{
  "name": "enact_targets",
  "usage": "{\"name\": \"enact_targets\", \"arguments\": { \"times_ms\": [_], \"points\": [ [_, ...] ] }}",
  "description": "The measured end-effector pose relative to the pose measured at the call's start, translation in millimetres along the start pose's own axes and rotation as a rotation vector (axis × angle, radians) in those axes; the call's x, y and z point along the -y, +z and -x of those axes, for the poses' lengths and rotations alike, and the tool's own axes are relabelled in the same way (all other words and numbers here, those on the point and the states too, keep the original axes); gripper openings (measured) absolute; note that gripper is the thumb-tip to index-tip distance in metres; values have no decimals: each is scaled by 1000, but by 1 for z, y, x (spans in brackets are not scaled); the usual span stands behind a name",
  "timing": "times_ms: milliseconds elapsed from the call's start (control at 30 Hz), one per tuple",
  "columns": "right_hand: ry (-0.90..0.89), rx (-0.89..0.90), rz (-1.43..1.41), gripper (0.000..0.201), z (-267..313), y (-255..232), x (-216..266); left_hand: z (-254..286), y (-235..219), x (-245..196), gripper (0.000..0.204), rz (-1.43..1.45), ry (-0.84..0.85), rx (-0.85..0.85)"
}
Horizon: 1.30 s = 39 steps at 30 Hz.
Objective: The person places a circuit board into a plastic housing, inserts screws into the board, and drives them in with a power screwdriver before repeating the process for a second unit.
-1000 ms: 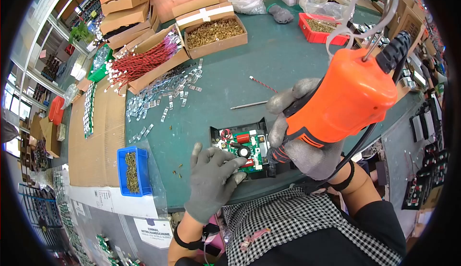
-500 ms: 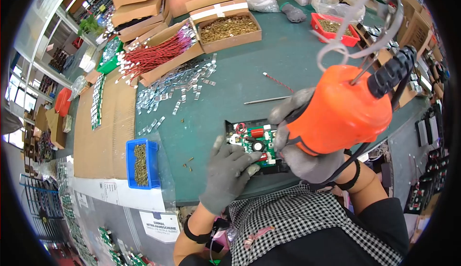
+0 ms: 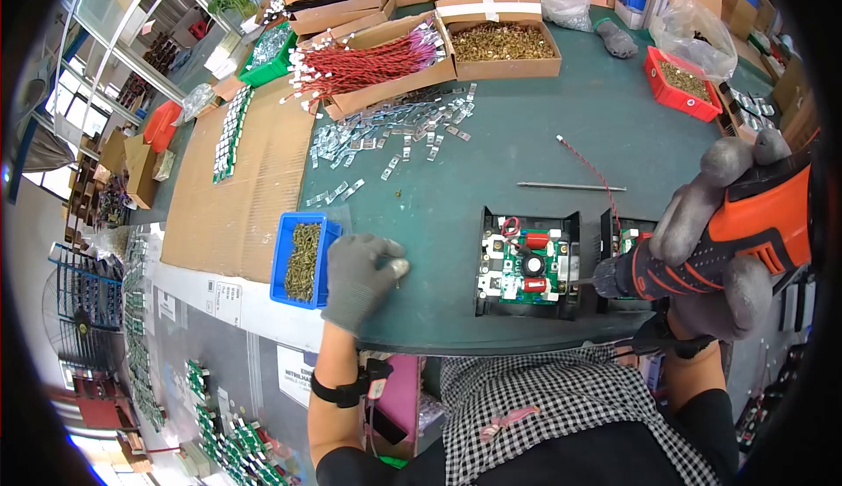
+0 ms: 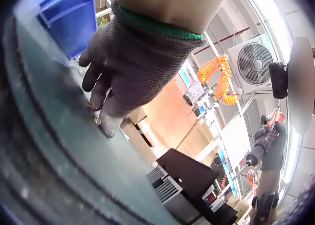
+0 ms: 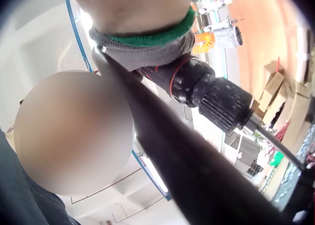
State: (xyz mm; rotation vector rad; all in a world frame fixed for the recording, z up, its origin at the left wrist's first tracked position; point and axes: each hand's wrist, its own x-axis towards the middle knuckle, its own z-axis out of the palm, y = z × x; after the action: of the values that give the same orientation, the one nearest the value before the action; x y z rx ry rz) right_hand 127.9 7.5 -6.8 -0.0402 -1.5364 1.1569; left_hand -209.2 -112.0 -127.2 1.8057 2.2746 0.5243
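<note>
My gloved left hand [image 3: 358, 280] is down at the table beside the blue bin [image 3: 282, 267] of brass screws [image 3: 304, 262]. Its thumb and fingers pinch a small brass screw [image 4: 97, 121], seen in the left wrist view. My gloved right hand [image 3: 744, 295] grips an orange and black electric screwdriver [image 3: 761, 223], held level at the right. The screwdriver's bit [image 5: 278, 144] points left, its tip overlapping the right edge of a black housing [image 3: 572, 240] in the head view. Inside that housing sits a green circuit board [image 3: 551, 260] with red and black parts.
A second housing [image 3: 606, 240], partly behind the screwdriver, has a red wire [image 3: 588, 163] running out. A thin metal rod [image 3: 572, 187] lies behind. Metal clips [image 3: 386, 135] are scattered near boxes of red wires [image 3: 377, 65] and brass parts [image 3: 500, 43]. A red bin [image 3: 682, 87] stands far right.
My left hand has left the circuit board and moved left to the table by the blue bin. My right hand has drawn the screwdriver off to the right and tipped it level, uncovering the second housing.
</note>
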Motion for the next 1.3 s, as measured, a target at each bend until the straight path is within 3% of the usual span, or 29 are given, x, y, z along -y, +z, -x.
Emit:
{"name": "enact_targets", "arguments": {
  "times_ms": [67, 167, 200, 300, 433, 700, 1000, 1100, 1200, 1300],
  "points": [
    [-24, 75, -27, 84, -1, 2, -10, 6, 11, -7, 16, -82, -23, -8],
    [-31, 42, -101, 87, -9, 23, -16, 6, 18, -10, 13, -135, 75, -97],
    [8, -24, -122, 87, -9, 32, -13, 5, 17, -18, 13, -10, 141, -96],
    [-189, 263, -294, 87, -22, 12, -32, 6, 5, -58, 16, 291, 346, -91],
    [-202, 221, -296, 91, -20, 14, -22, 6, 4, -94, 27, 407, 555, -100],
    [-175, 200, -252, 91, -22, 12, -19, 4, 10, -109, 29, 490, 586, -172],
    [-29, -80, -180, 85, -10, 28, -20, 0, 20, -109, 38, 561, 604, -223],
    [73, -117, -64, 80, -11, 26, -13, -25, -6, -119, 47, 409, 617, -50],
    [258, -280, -122, 77, -7, 31, -6, -88, -33, -100, 44, 274, 632, -133],
    [263, -402, -120, 78, -5, 30, -7, -181, -37, -57, 26, 167, 457, -242]
  ]
}}
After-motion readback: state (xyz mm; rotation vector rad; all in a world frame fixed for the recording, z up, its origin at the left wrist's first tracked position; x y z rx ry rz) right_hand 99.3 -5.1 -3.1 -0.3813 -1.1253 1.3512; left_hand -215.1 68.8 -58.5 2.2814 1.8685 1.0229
